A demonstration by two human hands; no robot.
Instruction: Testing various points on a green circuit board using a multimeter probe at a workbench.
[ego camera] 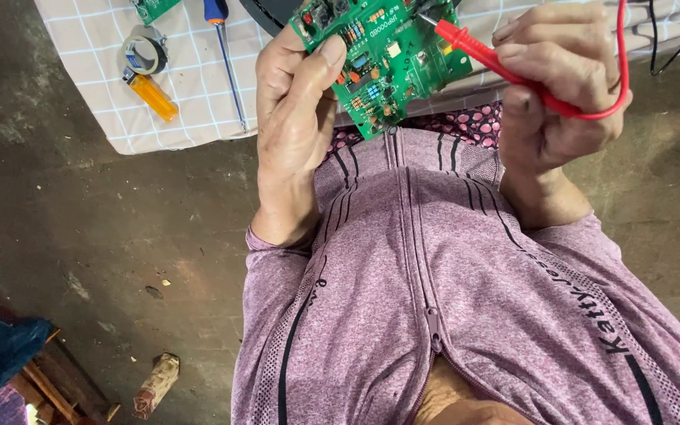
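1. The green circuit board [383, 59] sat upright above my lap, its lower left edge pinched by my left hand [297, 118], thumb on its face.
2. My right hand [560, 94] clenched the red multimeter probe [485, 55], tip touching the board's top.
3. Behind lay a checked cloth [198, 86] with a screwdriver [226, 63] and orange lighter [153, 96].

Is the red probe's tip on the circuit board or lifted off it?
On it: the red probe in the right hand meets the green circuit board near its top edge.

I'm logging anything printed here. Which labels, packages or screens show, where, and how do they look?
Circuit board, left hand holding it: green, small white printed marking.
Jacket, person's chest: mauve, black lettering down one side.
No packages, signs or screens show.
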